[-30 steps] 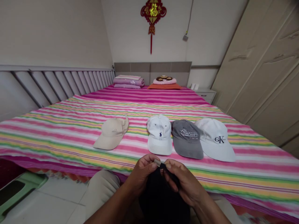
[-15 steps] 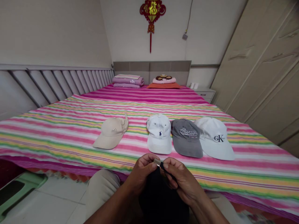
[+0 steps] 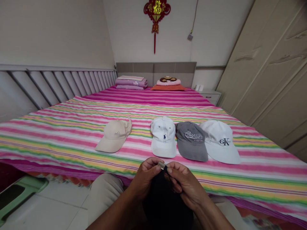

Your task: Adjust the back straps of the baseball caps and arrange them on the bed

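Observation:
Between my knees is a black cap (image 3: 168, 204), with its strap end raised toward me. My left hand (image 3: 147, 174) pinches the metal buckle (image 3: 161, 165) of that strap between thumb and forefinger. Close against it, my right hand (image 3: 183, 179) grips the dark strap (image 3: 166, 170) beside the buckle. Beyond my hands a row of caps lies on the bed: a beige cap (image 3: 114, 135) at left, a white cap with a small dark rider logo (image 3: 163, 137), a grey "Always" cap (image 3: 192, 140) and a white "CK" cap (image 3: 222, 142) at right, which the grey one partly overlaps.
The bed (image 3: 72, 127) has a striped sheet. Folded purple bedding (image 3: 131, 83) and an orange-pink pile (image 3: 168, 85) lie near the headboard (image 3: 174, 70). A green stool (image 3: 28, 188) stands at lower left. On the right are a nightstand (image 3: 209, 95) and a wardrobe (image 3: 268, 80).
Almost nothing differs. Both hands stay on the buckle and strap, with only a very slight shift of the fingers; the caps on the bed lie as before.

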Demonstrator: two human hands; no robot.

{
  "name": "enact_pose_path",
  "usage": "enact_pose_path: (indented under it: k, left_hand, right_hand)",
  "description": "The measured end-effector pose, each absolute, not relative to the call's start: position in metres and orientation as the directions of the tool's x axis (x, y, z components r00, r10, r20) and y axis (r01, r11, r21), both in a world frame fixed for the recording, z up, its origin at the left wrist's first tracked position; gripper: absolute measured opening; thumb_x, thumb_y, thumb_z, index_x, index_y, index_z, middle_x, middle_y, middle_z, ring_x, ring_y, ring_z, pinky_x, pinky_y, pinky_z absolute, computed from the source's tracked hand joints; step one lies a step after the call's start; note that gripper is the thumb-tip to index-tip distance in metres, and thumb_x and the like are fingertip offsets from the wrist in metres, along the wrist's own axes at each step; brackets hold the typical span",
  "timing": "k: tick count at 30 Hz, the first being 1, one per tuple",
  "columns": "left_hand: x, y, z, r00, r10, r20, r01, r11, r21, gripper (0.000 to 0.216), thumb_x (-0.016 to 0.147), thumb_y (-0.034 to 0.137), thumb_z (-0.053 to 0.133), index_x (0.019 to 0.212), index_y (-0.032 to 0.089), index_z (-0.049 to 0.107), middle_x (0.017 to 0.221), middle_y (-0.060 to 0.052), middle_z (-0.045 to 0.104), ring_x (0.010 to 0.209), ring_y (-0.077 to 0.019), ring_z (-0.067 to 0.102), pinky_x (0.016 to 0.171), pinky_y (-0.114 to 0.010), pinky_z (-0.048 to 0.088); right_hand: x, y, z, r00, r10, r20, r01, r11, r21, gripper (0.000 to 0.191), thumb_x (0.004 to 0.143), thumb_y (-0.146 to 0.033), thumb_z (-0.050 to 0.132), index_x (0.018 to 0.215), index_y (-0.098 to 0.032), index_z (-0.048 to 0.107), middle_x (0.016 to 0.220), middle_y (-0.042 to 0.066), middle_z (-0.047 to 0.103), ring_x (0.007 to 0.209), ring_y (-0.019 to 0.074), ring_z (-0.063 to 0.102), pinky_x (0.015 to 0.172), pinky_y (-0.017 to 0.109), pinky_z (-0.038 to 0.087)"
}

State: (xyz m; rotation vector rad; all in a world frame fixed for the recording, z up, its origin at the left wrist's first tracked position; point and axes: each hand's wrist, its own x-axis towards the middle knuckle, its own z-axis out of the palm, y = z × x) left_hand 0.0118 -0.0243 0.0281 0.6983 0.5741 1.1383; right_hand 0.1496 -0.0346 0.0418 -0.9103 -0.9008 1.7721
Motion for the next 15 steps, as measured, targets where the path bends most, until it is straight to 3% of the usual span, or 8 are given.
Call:
enact_pose_path:
  k: [8,15]
  left_hand:
    - [0.0125,-0.0252,0.0270,0.262,0.958,-0.114,-0.620,0.258,0.741,0.025,0.054,0.020,0.076,0.075,0.014,0.065,0.063,-0.001,0.066,0.054,-0.0100,0.059,0.055,-0.020,0.044]
    - [0.0135,-0.0274,0.0239,0.276,0.958,-0.084,-0.602,0.240,0.762,0.023,0.055,0.022,0.075,0.075,0.016,0.066,0.061,0.001,0.065,0.054,-0.0093,0.057,0.055,-0.020,0.042]
  right_hand:
    - [0.1479,-0.0343,0.0413,-0.285,0.936,-0.208,-0.387,-0.311,-0.868,0.028,0.063,-0.036,0.070,0.066,-0.014,0.053,0.038,-0.010,0.038,0.031,0.0001,0.021,0.034,0.016,0.012]
    - [0.1446,-0.0356,0.0400,-0.294,0.933,-0.207,-0.377,-0.312,-0.872,0.031,0.065,-0.039,0.067,0.062,-0.016,0.046,0.037,-0.011,0.035,0.030,0.0002,0.020,0.034,0.015,0.012]
